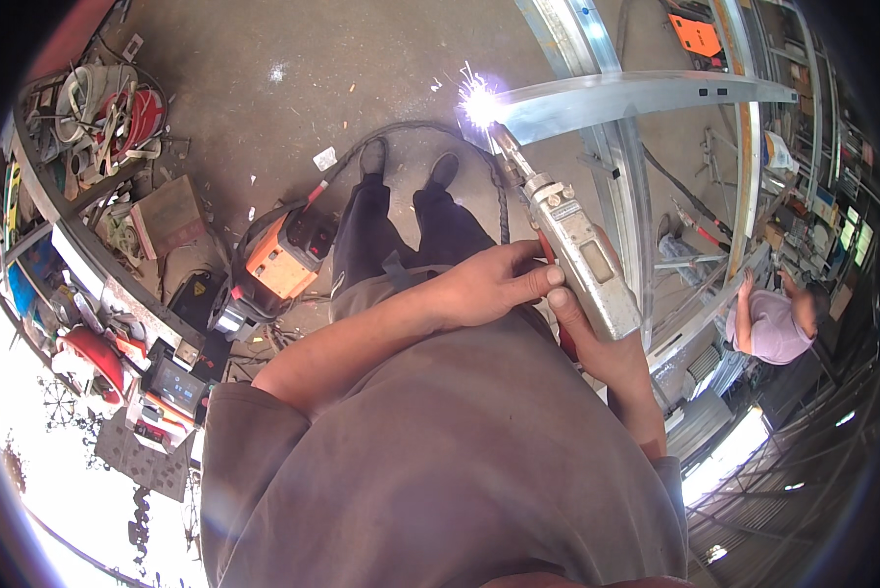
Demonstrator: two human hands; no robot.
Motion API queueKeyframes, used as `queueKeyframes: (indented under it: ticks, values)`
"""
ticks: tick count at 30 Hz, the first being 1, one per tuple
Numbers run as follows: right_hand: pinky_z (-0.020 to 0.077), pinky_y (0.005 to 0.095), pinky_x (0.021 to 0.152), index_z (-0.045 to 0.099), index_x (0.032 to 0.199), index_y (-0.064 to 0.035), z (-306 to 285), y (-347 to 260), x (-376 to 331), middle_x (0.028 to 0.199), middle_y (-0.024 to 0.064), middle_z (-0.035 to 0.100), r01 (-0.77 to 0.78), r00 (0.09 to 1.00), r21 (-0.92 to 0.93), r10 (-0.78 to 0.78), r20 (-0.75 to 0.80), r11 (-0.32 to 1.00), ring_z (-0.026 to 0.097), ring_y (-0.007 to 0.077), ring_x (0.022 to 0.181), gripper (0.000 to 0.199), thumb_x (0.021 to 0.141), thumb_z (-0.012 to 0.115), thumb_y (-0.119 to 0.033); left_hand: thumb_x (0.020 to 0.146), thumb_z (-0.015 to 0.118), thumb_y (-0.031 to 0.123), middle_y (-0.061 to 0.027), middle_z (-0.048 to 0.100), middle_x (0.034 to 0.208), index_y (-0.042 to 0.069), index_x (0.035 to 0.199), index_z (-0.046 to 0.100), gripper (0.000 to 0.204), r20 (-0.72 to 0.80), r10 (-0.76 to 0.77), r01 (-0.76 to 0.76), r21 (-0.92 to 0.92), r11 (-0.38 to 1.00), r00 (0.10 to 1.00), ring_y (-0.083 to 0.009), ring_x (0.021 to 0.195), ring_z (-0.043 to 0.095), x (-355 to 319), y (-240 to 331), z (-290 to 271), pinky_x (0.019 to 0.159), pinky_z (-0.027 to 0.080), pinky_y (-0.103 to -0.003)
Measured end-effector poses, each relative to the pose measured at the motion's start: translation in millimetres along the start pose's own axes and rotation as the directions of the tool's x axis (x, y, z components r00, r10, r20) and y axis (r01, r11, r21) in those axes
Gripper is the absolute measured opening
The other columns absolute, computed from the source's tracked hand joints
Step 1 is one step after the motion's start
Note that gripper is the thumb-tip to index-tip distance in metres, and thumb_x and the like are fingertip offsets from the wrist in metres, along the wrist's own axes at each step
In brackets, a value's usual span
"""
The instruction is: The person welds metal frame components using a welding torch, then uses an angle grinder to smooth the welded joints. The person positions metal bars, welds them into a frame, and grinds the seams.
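Note:
A worn grey handheld welding torch (570, 235) slants up and left from my body. My right hand (597, 343) is closed round its rear part, the fingers mostly hidden beneath it. Coming in from the left, my left hand (504, 284) grips the torch's near side, its thumb close to the right thumb and its fingertips partly hidden. At the torch tip a bright white-violet arc (479, 106) throws sparks. The glare covers the left end of a long, shiny metal bar (607, 103), which lies across metal rails (611, 157).
An orange and black machine (283, 260) stands on the floor left of my legs. A braided black cable (415, 125) loops past my feet. Cluttered shelving (87, 220) lines the left side. Another person (778, 318) is at the right, near metal profiles. An orange box (695, 34) sits top right.

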State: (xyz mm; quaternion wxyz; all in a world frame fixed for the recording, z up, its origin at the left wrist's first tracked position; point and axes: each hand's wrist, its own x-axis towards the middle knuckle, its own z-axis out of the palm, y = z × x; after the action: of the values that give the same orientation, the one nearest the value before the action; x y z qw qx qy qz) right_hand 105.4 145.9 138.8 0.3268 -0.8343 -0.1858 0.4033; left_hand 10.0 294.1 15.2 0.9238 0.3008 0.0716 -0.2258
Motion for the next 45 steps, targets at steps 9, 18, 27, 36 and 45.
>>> queueKeyframes:
  ticks: [9,18,27,36,45]
  values:
    - [0.0509,0.0393,0.106,0.042,0.159,-0.0027,0.3,-4.3,-1.9,0.148,0.0162,0.060,-0.012,1.000,0.013,0.012,-0.010,1.000,0.063,0.0258,0.131,0.068,0.103,0.072,-0.028,0.107,0.061,0.053,-0.0236,0.058,0.147,-0.010,0.154,0.042,0.081,0.003,-0.002,0.002,-0.013,1.000,1.000,-0.0291,0.138,0.055,0.5,-2.1,1.1,0.117,0.044,-0.040]
    - [0.0535,0.0394,0.100,0.041,0.158,-0.0001,-1.8,1.5,-31.4,0.131,0.0157,0.068,-0.264,0.962,0.137,0.270,-0.035,0.955,0.068,0.0244,0.117,0.071,0.100,0.074,-0.023,0.105,0.068,0.046,-0.0230,0.067,0.137,-0.008,0.153,0.045,0.076,0.051,-0.047,0.037,0.185,0.982,0.998,-0.0291,0.127,0.064,-0.7,4.8,3.3,0.110,0.049,-0.041]
    - [0.0548,0.0298,0.068,0.052,0.144,-0.0032,7.7,20.6,-40.4,0.102,0.0056,0.070,-0.279,0.935,0.271,0.325,-0.144,0.921,0.064,0.0125,0.079,0.046,0.103,0.069,-0.018,0.102,0.069,0.044,-0.0232,0.070,0.131,-0.002,0.141,0.061,0.061,0.125,-0.098,0.023,0.499,0.866,0.987,-0.0367,0.123,0.067,-11.0,6.5,-20.4,0.105,0.051,-0.044]
    - [0.0542,0.0377,0.092,0.043,0.148,-0.0033,21.6,8.8,-40.5,0.121,0.0097,0.062,-0.391,0.892,0.326,0.442,-0.097,0.861,0.065,0.0192,0.106,0.063,0.100,0.073,-0.031,0.099,0.073,0.037,-0.0155,0.074,0.111,0.002,0.103,0.075,0.034,0.158,-0.145,0.050,0.491,0.870,0.977,-0.0337,0.105,0.070,-4.6,0.2,-47.1,0.091,0.054,-0.043]
    - [0.0523,0.0356,0.091,0.050,0.141,-0.0024,24.6,14.1,-44.5,0.117,0.0079,0.062,-0.331,0.907,0.321,0.394,-0.152,0.887,0.062,0.0170,0.105,0.055,0.103,0.067,-0.038,0.099,0.067,0.029,-0.0156,0.073,0.105,0.000,0.096,0.073,0.030,0.171,-0.153,0.029,0.572,0.820,0.973,-0.0341,0.100,0.070,3.1,10.1,-50.6,0.086,0.054,-0.043]
